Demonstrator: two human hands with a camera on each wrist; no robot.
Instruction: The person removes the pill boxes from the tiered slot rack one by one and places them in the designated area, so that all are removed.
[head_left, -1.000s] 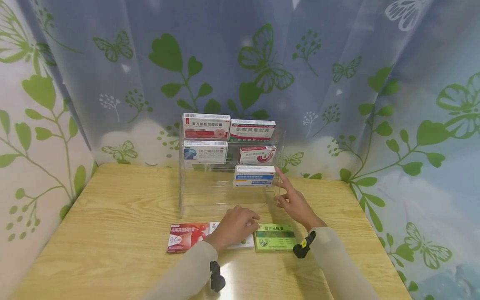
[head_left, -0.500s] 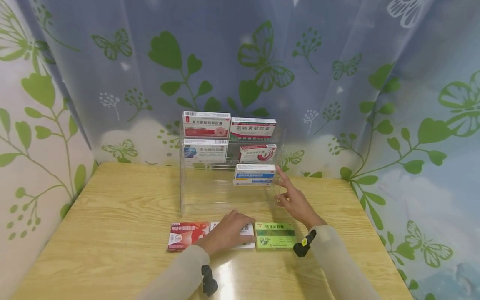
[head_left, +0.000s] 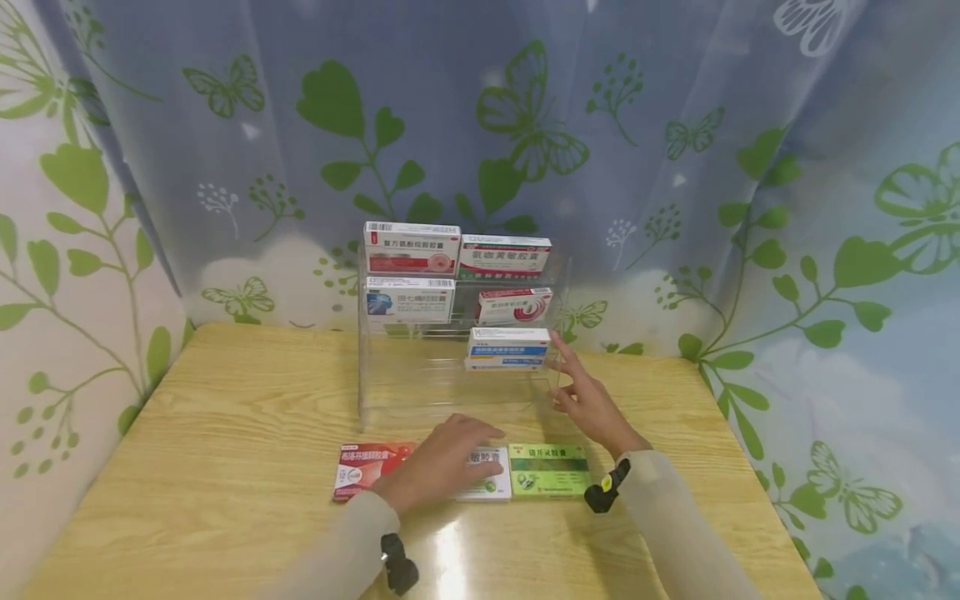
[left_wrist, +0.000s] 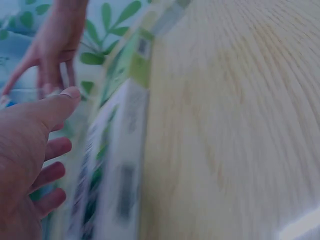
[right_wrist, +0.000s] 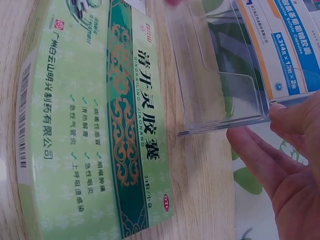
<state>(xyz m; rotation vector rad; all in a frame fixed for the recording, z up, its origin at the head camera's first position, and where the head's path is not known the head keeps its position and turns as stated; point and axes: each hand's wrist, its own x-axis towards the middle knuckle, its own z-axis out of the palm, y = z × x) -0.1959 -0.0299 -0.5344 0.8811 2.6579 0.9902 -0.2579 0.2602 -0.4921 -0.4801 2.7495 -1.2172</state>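
My left hand hovers over a white medicine box on the table, thumb and fingers spread apart with nothing between them. In the left wrist view its loosely bent fingers are beside that box. At the right side of a clear display rack, my right hand touches the side panel with fairly straight fingertips. Just left of those fingertips, a blue-and-white medicine box stands in the rack. A green medicine box lies flat beside the white one, printed face up.
A red medicine box lies left of the white one, partly behind my left wrist. The rack's upper tiers hold several boxes, among them a head-pictured box and a red-swirl box. A patterned curtain hangs behind the wooden table.
My left hand has shifted left from between the green and white boxes to over the white box, its thumb and fingers spreading wider. My right hand has stayed at the rack's side.
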